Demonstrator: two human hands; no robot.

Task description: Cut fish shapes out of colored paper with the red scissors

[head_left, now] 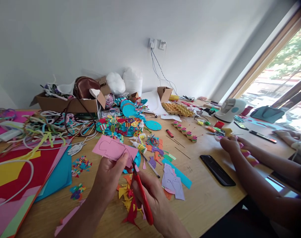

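A pink sheet of paper with a drawn outline is pinched in my left hand, thumb on top. My right hand grips red-handled scissors, whose blades meet the paper's lower right part. Under my hands lie yellow and red paper scraps. Just beyond them are a glue bottle and a pen. Purple paper pieces and a blue strip lie to the right of my right hand.
Coloured paper sheets are stacked at left below tangled cords. A cardboard box stands behind. A black phone lies at right, near another person's hands holding a pink and yellow piece. A yellow egg tray sits farther back.
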